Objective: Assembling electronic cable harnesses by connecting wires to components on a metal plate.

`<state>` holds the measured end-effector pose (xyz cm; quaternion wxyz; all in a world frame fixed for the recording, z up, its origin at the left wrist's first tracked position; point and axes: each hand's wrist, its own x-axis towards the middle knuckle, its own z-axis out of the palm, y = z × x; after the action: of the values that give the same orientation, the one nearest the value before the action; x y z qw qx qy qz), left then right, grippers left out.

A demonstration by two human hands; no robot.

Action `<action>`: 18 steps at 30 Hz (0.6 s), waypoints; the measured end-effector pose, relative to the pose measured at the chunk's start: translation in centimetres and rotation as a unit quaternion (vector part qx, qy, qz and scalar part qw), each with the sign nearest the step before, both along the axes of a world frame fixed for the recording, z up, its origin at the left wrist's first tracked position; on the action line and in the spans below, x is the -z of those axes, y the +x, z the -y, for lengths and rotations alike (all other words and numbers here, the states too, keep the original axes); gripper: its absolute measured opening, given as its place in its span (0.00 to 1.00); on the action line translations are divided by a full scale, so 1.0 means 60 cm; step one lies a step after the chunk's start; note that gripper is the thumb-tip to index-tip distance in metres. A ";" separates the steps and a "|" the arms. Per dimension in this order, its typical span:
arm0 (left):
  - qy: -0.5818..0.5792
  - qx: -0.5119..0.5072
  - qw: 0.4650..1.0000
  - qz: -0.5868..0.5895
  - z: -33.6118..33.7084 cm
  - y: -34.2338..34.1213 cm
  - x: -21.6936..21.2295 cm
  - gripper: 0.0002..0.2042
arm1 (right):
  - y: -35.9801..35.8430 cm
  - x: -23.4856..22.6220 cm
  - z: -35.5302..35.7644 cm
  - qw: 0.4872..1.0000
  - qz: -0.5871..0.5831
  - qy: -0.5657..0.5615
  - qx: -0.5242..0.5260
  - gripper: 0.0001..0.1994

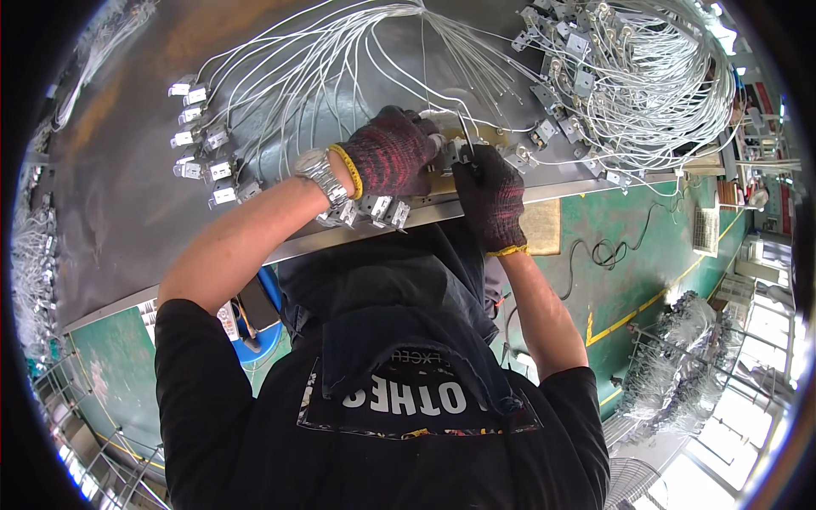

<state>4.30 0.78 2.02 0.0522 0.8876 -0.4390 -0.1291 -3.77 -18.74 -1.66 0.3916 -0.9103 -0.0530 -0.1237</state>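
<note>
Gloved hands (391,153) over metal table (127,200), white wires (659,95); yellow-lined green floor (612,212)

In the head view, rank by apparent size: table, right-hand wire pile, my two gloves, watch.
1. Table
2. Wire pile
3. Left glove and right glove: too alike to rank
4. Watch

On the flat grey metal table (127,204), a fan of thin white wires (344,61) lies left of a looped white-wire bundle (680,93); small boxy silvery metal connectors (221,170) sit at the fan's left ends, more connectors (393,212) along the near edge.
</note>
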 end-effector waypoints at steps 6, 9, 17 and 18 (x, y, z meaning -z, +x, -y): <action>-0.214 -0.015 0.965 0.151 -0.027 -0.015 0.049 0.26 | -0.004 -0.017 -0.020 1.000 0.013 -0.011 -0.007 0.09; -0.176 -0.034 0.978 0.110 -0.032 -0.016 0.044 0.26 | 0.000 -0.019 -0.028 0.999 0.030 -0.021 -0.024 0.09; -0.200 -0.051 0.978 0.043 -0.006 -0.015 0.060 0.24 | -0.018 -0.018 -0.029 0.990 0.082 -0.076 -0.084 0.10; -0.289 -0.067 0.951 0.090 0.001 -0.018 0.071 0.20 | -0.020 -0.018 -0.028 0.990 0.083 -0.076 -0.084 0.10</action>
<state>3.20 0.72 -2.24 0.2748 0.8701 -0.3996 0.0876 -4.95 -17.09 -0.61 0.3245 -0.9164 -0.1706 -0.1609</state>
